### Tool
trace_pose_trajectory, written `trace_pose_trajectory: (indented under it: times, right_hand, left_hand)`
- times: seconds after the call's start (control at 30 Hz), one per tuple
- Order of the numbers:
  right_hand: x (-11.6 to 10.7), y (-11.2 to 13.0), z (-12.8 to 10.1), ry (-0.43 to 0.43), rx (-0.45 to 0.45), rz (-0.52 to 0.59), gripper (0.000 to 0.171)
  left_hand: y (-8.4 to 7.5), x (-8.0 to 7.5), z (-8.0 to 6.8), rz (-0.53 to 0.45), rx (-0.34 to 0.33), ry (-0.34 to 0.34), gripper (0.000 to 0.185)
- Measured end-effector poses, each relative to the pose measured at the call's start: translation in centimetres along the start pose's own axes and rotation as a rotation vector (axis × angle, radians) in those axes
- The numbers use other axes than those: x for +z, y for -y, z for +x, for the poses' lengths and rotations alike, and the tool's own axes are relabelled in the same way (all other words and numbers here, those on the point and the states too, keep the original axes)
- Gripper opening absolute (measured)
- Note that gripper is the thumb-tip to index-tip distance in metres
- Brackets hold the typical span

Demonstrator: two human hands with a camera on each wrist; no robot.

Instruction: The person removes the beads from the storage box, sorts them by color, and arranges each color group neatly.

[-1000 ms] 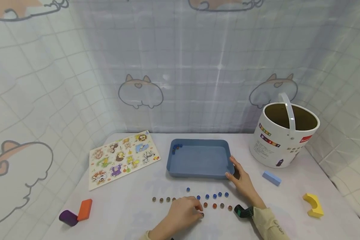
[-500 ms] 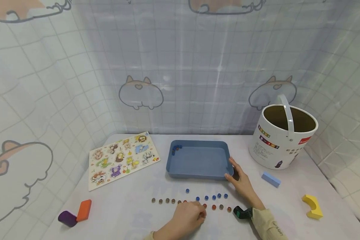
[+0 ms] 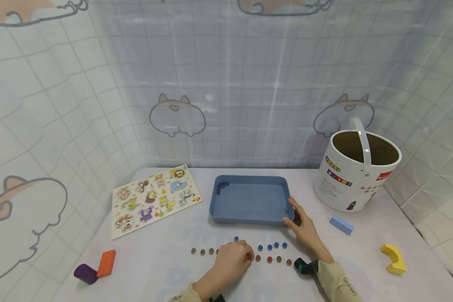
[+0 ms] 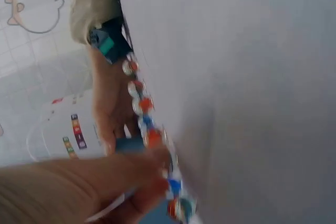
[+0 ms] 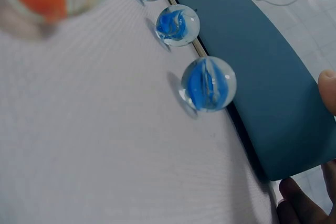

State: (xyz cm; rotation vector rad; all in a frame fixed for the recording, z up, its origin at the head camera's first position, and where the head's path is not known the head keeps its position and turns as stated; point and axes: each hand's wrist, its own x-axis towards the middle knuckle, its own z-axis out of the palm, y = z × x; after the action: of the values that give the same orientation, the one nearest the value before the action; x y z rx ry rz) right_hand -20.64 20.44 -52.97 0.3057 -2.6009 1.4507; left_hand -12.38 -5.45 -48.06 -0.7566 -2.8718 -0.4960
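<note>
My left hand [image 3: 232,260] reaches into the rows of glass marbles, its curled thumb and fingers pinching a marble mostly hidden by the fingertips. Blurred in the left wrist view, that hand [image 4: 131,182] overlaps the line of marbles [image 4: 145,104]. At the blue tray's [image 3: 253,222] right front corner, my right hand [image 3: 305,230] grips with the thumb on the front wall and fingers round the side. Blue marbles [image 3: 269,247] lie in front of the tray, with red-orange marbles [image 3: 269,259] nearer me and brownish ones [image 3: 202,252] to the left. Several marbles [image 3: 221,186] sit in the tray's back left corner.
An animal puzzle board [image 3: 154,201] lies left of the tray. A white bucket [image 3: 339,184] stands at the back right, near a light-blue block [image 3: 341,225] and a yellow arch block [image 3: 394,259]. Far left are a purple cylinder [image 3: 86,274] and an orange block [image 3: 106,263].
My left hand has moved away from me and slightly left, up to the marble rows. The dark marble by its fingertips a second ago has left that spot. The right hand stays at the tray.
</note>
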Motion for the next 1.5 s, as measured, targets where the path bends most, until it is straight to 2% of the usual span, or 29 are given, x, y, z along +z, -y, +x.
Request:
trace_pose_trajectory:
  times: [0.23, 0.5, 0.63, 0.83, 1.03, 1.13, 1.23, 1.3, 1.37, 1.43, 1.5]
  right_hand:
    - [0.1, -0.1, -0.1, 0.0, 0.006, 0.016, 0.071]
    - [0.6, 0.1, -0.4, 0.015, 0.027, -0.01, 0.071]
    - [0.7, 0.2, -0.3, 0.013, 0.021, -0.02, 0.07]
    - [0.8, 0.3, -0.2, 0.005, 0.0, -0.025, 0.068]
    - [0.9, 0.6, -0.2, 0.019, 0.0, -0.01, 0.068]
    - [0.9, 0.6, -0.1, 0.016, -0.009, -0.006, 0.068]
    - [0.7, 0.4, 0.0, 0.015, -0.016, -0.011, 0.069]
    - [0.4, 0.3, 0.0, 0.016, -0.016, -0.011, 0.069]
    - [0.1, 0.2, -0.1, 0.013, -0.004, -0.013, 0.07]
    - [0.0, 0.2, -0.2, 0.008, 0.006, -0.004, 0.07]
    - [0.1, 0.1, -0.3, 0.006, 0.015, -0.002, 0.071]
  left_hand:
    - [0.3, -0.4, 1.1, -0.012, -0.054, -0.049, 0.009]
    - [0.3, -0.4, 1.6, 0.044, -0.079, 0.06, 0.007]
    - [0.5, -0.1, 1.8, 0.042, -0.07, 0.055, 0.011]
    - [0.6, 0.0, 2.6, -0.015, -0.115, 0.012, 0.008]
    - [0.9, 0.2, 2.5, -0.015, -0.144, 0.042, 0.009]
    - [1.3, -0.8, 2.9, -0.113, -0.179, 0.057, 0.008]
    - [2.3, -3.3, 4.2, -0.265, -0.217, 0.029, 0.013]
    - [3.0, -5.6, 5.8, -0.392, -0.249, -0.027, 0.018]
    - [3.9, -7.3, 7.9, -0.576, -0.298, -0.094, 0.022]
    - [4.9, -8.0, 10.1, -0.76, -0.377, -0.156, 0.023]
    - [6.0, -7.6, 12.2, -0.924, -0.482, -0.227, 0.023]
